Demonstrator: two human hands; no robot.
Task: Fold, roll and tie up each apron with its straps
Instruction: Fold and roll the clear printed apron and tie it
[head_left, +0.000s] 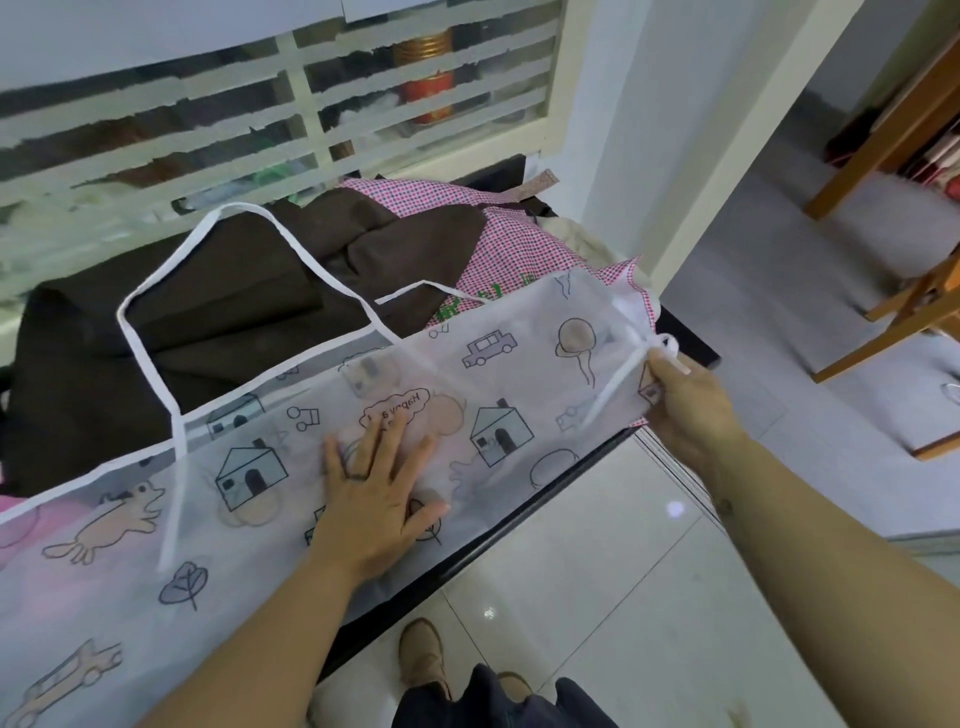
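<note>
A translucent white apron (260, 499) printed with houses, cars and animals lies folded into a long band along the front of the black table (524, 512). My left hand (376, 491) presses flat on its middle, fingers spread. My right hand (685, 402) grips the apron's right end, fingers curled over the edge beside a white waist strap (618, 382). The white neck strap (156, 306) loops back over a brown apron (234, 291).
A pink checked apron (514, 239) lies behind the white one, partly under the brown one. A slatted window screen stands behind the table. Tiled floor and wooden furniture legs (883, 338) are to the right. My feet show below the table edge.
</note>
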